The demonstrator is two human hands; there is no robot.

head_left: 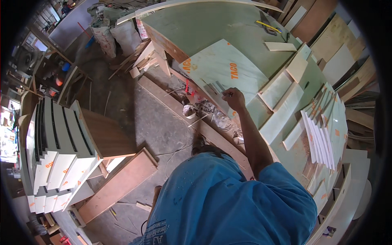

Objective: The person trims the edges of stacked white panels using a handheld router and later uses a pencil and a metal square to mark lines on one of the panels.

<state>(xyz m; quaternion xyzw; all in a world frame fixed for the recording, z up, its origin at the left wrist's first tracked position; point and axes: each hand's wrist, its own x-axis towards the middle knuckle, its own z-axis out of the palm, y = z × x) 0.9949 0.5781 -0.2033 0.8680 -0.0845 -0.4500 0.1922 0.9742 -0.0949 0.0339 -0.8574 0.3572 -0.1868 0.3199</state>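
**Marking a laminate sheet at the bench — early stage**

Reaching out over the workbench (pixel 212 24), the right hand (pixel 233 99) rests on the pale green laminate sheet (pixel 228 69), fingers pinched together on something small; what it grips is too small to tell. The left hand is out of view.

Judged progress: the sheet under the hand looks uncut. Right of the hand, a stack of cut white strips (pixel 322 134) and loose wooden offcuts (pixel 286 87) suggest earlier pieces are done.

Containers: filled white sacks (pixel 112 36) stand well beyond the hand, to its left; their contents are hidden. A slatted white cabinet (pixel 57 143) lies far left.
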